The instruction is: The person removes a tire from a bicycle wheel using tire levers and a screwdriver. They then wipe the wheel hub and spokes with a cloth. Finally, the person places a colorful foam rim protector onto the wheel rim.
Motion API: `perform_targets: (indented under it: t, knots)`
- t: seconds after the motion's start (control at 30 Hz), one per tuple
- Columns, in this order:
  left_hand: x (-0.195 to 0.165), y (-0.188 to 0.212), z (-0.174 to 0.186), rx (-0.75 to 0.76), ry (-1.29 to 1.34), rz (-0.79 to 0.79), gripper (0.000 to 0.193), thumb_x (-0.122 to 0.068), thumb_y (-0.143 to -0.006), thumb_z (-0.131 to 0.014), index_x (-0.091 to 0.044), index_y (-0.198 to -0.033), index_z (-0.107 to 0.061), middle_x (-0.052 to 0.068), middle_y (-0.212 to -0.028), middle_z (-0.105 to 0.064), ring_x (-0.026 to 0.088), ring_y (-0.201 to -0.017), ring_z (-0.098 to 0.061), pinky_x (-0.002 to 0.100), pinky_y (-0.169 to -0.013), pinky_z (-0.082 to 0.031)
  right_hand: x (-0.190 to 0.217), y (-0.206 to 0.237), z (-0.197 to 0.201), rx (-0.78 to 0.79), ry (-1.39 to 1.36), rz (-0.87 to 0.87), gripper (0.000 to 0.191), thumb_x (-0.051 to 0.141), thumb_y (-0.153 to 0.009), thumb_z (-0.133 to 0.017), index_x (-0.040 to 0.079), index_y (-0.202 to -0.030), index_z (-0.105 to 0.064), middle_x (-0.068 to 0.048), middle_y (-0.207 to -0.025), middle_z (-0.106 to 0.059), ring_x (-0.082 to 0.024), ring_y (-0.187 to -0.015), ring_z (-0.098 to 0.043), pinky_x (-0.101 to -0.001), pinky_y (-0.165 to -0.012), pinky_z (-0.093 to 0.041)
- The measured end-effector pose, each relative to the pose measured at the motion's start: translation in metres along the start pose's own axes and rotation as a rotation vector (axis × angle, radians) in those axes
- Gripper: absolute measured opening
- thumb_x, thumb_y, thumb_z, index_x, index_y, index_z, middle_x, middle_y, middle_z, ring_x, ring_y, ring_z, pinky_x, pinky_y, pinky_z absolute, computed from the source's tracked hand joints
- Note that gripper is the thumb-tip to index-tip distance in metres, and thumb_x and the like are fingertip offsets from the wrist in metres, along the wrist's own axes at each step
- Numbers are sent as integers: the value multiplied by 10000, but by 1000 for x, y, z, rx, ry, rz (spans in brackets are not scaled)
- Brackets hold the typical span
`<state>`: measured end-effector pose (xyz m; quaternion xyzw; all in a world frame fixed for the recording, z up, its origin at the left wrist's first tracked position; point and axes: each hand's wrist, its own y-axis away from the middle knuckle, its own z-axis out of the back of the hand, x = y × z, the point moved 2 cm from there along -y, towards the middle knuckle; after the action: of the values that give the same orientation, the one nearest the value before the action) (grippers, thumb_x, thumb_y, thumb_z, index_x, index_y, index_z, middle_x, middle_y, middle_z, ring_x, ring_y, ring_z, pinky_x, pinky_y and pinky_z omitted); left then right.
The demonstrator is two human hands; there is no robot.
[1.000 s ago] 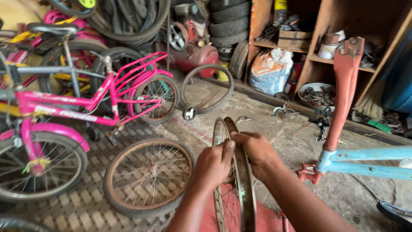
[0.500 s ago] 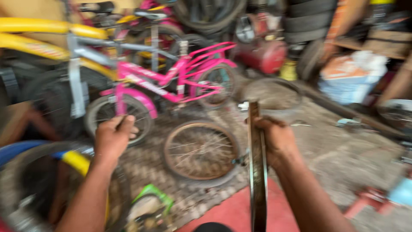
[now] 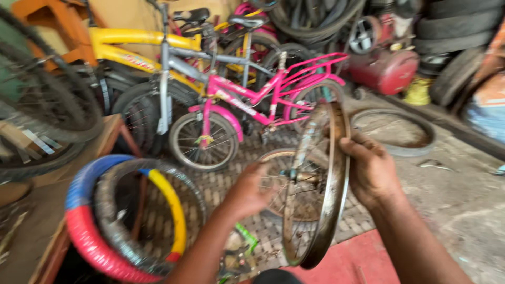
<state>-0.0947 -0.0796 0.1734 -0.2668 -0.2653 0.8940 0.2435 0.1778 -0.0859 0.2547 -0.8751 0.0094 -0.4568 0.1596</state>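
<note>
Right hand (image 3: pixel 371 171) grasping rusty wheel rim (image 3: pixel 321 184), upright | left hand (image 3: pixel 250 192) open-fingered beside its hub, blurred | pink bicycle (image 3: pixel 263 102) behind | colourful tyre (image 3: pixel 123 215) left

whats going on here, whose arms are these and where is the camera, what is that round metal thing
The camera sits on a person's head and looks down, so the two bare arms coming up from the bottom are that person's own. There is no machine here.

The right hand grips the edge of a rusty bicycle wheel rim, held upright with its spokes showing. The left hand is open at the wheel's centre, by the hub; the blur hides whether it touches.

Around them is a crowded bicycle repair place. A small pink bicycle stands behind, with a yellow bicycle beside it. At the left lies a tyre coloured red, blue and yellow. A loose tyre lies on the floor, and a red tank stands at the back.
</note>
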Motion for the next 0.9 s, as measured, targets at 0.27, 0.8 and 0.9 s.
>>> perform_targets:
  t: [0.27,0.8,0.9]
  knots:
    - [-68,-55,-78,462,-59,224,828,-518,-855,-735,-54,-1469,-430,243,-1258,-643,416,-1175,-616,504,-989,-497,22,12,17,98,27,-12,467,161,-986,-589,-32,-1411,-580,-152,-1219,-698,-239,-1087,-657,-397,-971,-535]
    - [-122,-104,-142,393,217,656,973,-684,-961,-431,65,-1527,-174,359,-1072,-711,490,-1030,-713,512,-884,-605,-9,44,185,-237,1551,-264,466,443,-878,-572,123,-1175,-736,-195,-1189,-724,-386,-1192,-653,-463,-1026,-513]
    - [-128,-106,-159,333,206,666,992,-741,-944,-403,64,-1499,-234,384,-1092,-673,499,-1066,-680,536,-918,-568,-15,45,212,-322,1487,-503,559,507,-964,-494,67,-1019,-835,-216,-1083,-742,-391,-1084,-669,-459,-988,-506]
